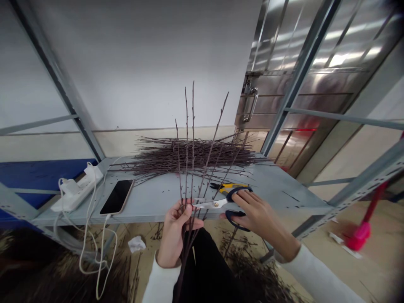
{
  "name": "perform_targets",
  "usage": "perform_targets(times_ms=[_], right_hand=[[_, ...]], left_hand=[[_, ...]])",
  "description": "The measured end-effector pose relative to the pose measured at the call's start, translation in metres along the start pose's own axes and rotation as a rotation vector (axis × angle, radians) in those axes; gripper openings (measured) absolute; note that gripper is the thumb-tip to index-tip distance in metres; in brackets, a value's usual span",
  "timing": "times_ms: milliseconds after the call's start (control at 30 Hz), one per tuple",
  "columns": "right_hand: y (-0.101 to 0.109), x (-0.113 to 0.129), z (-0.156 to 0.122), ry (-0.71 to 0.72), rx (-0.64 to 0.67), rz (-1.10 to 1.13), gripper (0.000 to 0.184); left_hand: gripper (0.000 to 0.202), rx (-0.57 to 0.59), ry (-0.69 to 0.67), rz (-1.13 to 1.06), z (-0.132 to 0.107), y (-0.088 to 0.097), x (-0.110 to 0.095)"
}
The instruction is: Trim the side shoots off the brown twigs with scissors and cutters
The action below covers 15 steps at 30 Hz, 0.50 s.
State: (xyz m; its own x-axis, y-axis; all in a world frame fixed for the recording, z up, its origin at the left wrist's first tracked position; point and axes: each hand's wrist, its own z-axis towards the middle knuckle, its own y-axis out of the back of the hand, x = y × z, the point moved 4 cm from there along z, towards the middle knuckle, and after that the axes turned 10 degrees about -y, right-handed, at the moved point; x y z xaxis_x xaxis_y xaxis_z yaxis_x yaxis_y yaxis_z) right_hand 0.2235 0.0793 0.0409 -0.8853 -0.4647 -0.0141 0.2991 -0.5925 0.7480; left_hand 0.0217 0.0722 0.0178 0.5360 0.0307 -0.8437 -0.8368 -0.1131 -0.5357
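Several twigs (192, 160) run toward twelve o'clock, pinched in the left hand (174, 223); the right hand (257, 210), curled round scissors (216, 205), aims their blades toward nine.

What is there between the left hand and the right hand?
In the head view: the blades of the scissors, held by the right hand, and some thin twigs, held by the left hand.

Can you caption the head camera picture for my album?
Left hand holding thin twigs, right hand holding scissors beside them, a twig pile behind.
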Motion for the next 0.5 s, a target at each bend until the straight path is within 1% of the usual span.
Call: perform_targets(times_ms=[67, 167, 267, 367, 433, 500], right_hand=[[0.001, -0.001, -0.001, 0.018, -0.016, 0.000, 0.009], [0.000, -0.001, -0.006, 0.027, -0.045, 0.024, 0.014], [-0.005, 0.000, -0.012, -0.034, -0.044, 0.061, 0.020], [-0.010, -0.005, -0.016, -0.205, -0.021, 0.101, 0.026], [-0.010, -0.012, -0.017, -0.362, -0.022, 0.114, 0.032], [-0.007, -0.025, -0.017, -0.539, -0.033, 0.128, 0.040]], left_hand=[[0.040, 0.005, -0.002, 0.006, 0.000, 0.000, 0.000], [0.039, 0.010, -0.004, 0.004, -0.001, -0.001, 0.000], [0.038, 0.010, -0.013, 0.004, 0.000, -0.001, 0.001], [0.037, 0.001, -0.014, 0.016, 0.001, 0.001, 0.001], [0.037, -0.011, -0.026, 0.014, 0.002, 0.003, 0.001], [0.036, -0.022, -0.048, 0.007, 0.002, 0.005, -0.001]])
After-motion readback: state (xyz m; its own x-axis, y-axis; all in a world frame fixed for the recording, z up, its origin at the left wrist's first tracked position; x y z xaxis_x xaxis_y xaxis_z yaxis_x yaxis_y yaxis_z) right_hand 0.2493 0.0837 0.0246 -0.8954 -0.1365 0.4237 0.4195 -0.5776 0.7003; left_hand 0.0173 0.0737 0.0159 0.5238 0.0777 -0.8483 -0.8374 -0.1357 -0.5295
